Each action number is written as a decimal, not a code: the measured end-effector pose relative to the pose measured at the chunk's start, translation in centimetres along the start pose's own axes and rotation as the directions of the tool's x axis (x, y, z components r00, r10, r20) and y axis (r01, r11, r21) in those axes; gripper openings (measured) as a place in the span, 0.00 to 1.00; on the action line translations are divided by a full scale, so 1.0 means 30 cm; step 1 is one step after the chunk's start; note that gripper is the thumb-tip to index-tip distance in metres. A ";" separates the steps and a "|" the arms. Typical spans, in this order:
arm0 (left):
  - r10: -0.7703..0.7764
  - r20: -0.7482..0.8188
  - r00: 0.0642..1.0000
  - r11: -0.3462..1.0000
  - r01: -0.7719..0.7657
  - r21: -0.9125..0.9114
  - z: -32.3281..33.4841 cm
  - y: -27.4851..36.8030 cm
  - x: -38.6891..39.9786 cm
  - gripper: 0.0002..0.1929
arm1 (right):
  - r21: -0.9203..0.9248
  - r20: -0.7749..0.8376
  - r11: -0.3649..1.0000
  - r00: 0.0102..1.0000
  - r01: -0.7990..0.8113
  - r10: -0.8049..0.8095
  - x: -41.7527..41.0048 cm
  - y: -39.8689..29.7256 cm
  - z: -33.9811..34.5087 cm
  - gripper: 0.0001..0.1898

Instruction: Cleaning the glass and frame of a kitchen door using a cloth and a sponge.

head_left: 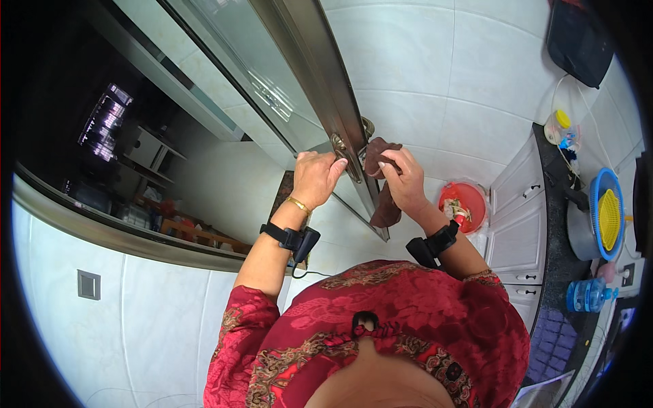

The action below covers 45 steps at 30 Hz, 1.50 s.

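Note:
A glass door in a brown metal frame [311,66] stands ajar before me. My left hand [317,176], with a gold bracelet at the wrist, is curled at the door handle [338,144], its thumb by the ornate plate. The fingers hide the part of the handle within the grip. On the other side of the frame, my right hand [405,178] pinches a brown cloth [386,208] close to the door's edge and lock area. Part of the cloth is bunched up above the fingers, and the rest hangs below. A second handle [367,126] shows partly behind the cloth.
A red basin [472,201] with scraps stands on the floor by white cabinets [515,234]. The dark counter [553,224] bears a metal pot [579,237], a blue basket [596,204], a blue bottle [586,296] and a yellow-lidded jar [555,127]. A doorway opens at left, beside a wall switch [88,284].

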State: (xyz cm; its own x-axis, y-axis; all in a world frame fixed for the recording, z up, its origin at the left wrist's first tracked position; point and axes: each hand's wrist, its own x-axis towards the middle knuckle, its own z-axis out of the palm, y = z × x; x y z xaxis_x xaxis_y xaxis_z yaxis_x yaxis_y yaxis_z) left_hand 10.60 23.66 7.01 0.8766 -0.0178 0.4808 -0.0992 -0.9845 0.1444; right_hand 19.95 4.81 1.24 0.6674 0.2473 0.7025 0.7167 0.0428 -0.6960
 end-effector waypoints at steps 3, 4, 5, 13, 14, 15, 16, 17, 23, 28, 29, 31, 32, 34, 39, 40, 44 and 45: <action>0.003 -0.011 1.000 1.000 -0.003 0.026 -0.009 0.005 -0.002 0.20 | 0.005 -0.035 0.996 0.996 0.084 -0.083 0.053 -0.048 -0.001 0.08; 0.000 -0.009 1.000 1.000 0.000 0.004 -0.009 0.006 -0.005 0.20 | -0.029 -0.048 0.989 0.988 0.145 -0.146 0.074 -0.059 0.000 0.09; -0.004 -0.006 1.000 1.000 0.004 -0.019 -0.009 0.006 -0.008 0.20 | -0.026 -0.053 0.988 0.986 0.155 -0.156 0.092 -0.070 0.005 0.09; -0.010 0.004 1.000 0.999 0.010 -0.033 -0.010 0.011 -0.019 0.19 | -0.298 -0.020 0.823 0.858 0.484 -0.513 0.233 -0.157 0.026 0.13; -0.006 0.009 1.000 0.999 0.007 -0.037 -0.004 0.010 -0.017 0.19 | -0.316 -0.032 0.793 0.829 0.521 -0.558 0.258 -0.170 0.029 0.13; -0.008 -0.010 1.000 0.999 0.007 -0.042 0.001 0.007 -0.017 0.19 | -0.321 -0.035 0.797 0.834 0.512 -0.550 0.274 -0.179 0.039 0.13; -0.008 -0.026 1.000 0.999 0.007 -0.049 0.007 0.004 -0.015 0.19 | -0.295 -0.068 0.823 0.848 0.486 -0.525 0.287 -0.184 0.049 0.13; 0.000 -0.012 1.000 0.999 -0.001 -0.054 0.015 0.003 -0.007 0.19 | -0.269 -0.102 0.848 0.862 0.457 -0.497 0.295 -0.185 0.051 0.13; 0.021 -0.032 0.999 1.000 -0.022 -0.022 0.045 -0.007 0.050 0.20 | 0.583 -0.166 0.811 0.970 -0.051 0.180 0.260 -0.143 -0.052 0.06; -0.006 0.009 1.000 1.000 0.006 -0.002 0.079 -0.001 0.096 0.21 | 0.444 -0.321 0.873 0.874 -0.201 0.364 0.119 -0.049 -0.211 0.07; -0.014 0.009 1.000 1.000 0.014 0.016 0.084 0.000 0.103 0.21 | 0.442 -0.334 0.873 0.866 -0.204 0.372 0.077 -0.038 -0.222 0.07; -0.009 0.033 0.999 1.000 0.008 0.020 0.092 0.011 0.123 0.22 | 0.433 -0.247 0.821 0.827 -0.373 0.506 0.004 -0.001 -0.231 0.08; -0.014 0.034 0.999 1.000 0.013 0.015 0.099 0.011 0.131 0.22 | 0.381 -0.260 0.838 0.824 -0.391 0.503 -0.035 0.047 -0.224 0.08; -0.007 0.041 0.999 1.000 0.006 0.013 0.106 0.010 0.145 0.22 | 0.359 -0.238 0.830 0.819 -0.426 0.523 -0.083 0.081 -0.216 0.08; -0.057 0.095 0.994 0.997 0.053 0.054 0.121 0.021 0.177 0.21 | 0.428 -0.139 0.794 0.837 -0.431 0.529 -0.127 0.139 -0.218 0.05; -0.059 0.131 0.990 0.998 0.056 0.029 0.120 0.021 0.187 0.22 | 0.492 -0.100 0.744 0.820 -0.452 0.564 -0.117 0.132 -0.222 0.06; -0.059 0.162 0.985 0.997 0.065 -0.036 0.111 0.004 0.200 0.24 | 0.063 -0.245 0.948 0.916 -0.311 0.316 0.008 0.050 -0.196 0.10; -0.080 0.124 0.989 0.995 0.087 -0.052 0.111 -0.008 0.196 0.24 | 0.042 -0.238 0.973 0.943 -0.228 0.232 0.046 0.027 -0.179 0.10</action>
State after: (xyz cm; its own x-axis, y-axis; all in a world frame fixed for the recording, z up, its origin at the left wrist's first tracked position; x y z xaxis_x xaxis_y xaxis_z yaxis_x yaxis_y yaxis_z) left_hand 17.36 23.20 6.92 0.9334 0.0399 0.3566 -0.0465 -0.9719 0.2306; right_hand 22.54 -0.01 2.43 0.8436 0.0124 0.5368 0.5364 0.0262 -0.8435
